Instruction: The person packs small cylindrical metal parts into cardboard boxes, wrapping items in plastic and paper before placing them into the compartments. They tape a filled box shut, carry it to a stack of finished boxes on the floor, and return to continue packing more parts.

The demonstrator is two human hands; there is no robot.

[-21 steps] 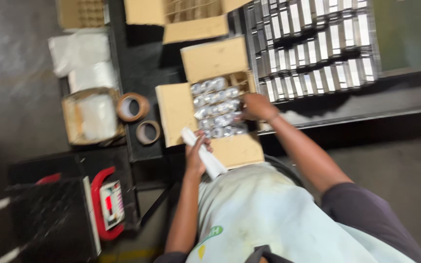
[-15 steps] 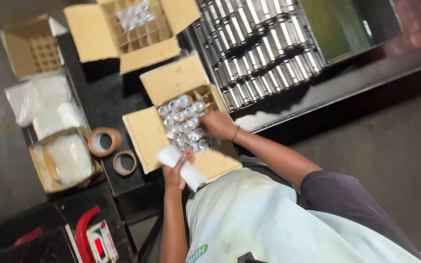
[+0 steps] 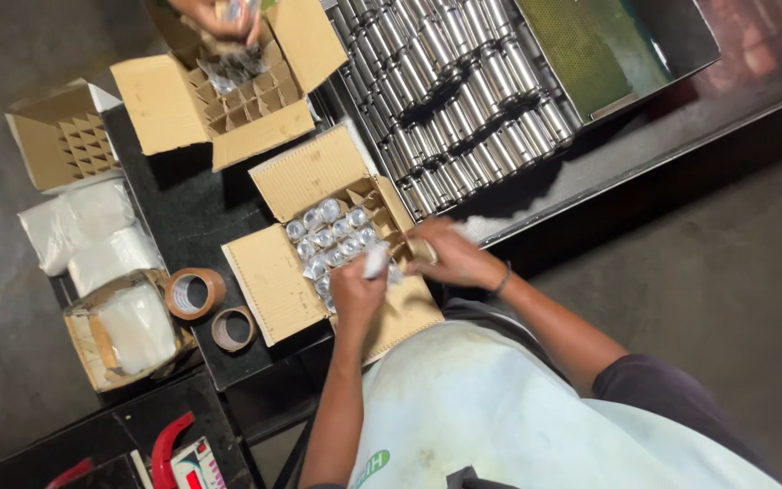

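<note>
At far left of the frame, a black table (image 3: 183, 208) carries plastic bags (image 3: 92, 231) and two tape rolls (image 3: 196, 292) over grey floor (image 3: 726, 299). Centre: open carton (image 3: 323, 240) with wrapped cylinders in divider cells. Left hand (image 3: 357, 288) fingers curled around a white wrapped piece (image 3: 376, 261) above the carton. Right hand (image 3: 452, 255) fingers pinch the carton's divider edge. Upper right: metal cylinder rows (image 3: 463, 100).

The person is wearing a pale, whitish-green apron over the chest, and it is carrying a small green printed mark near the lower edge. Under it a dark short sleeve is showing on the right upper arm. A thin dark band is sitting around the right wrist. Both forearms are bare.
</note>
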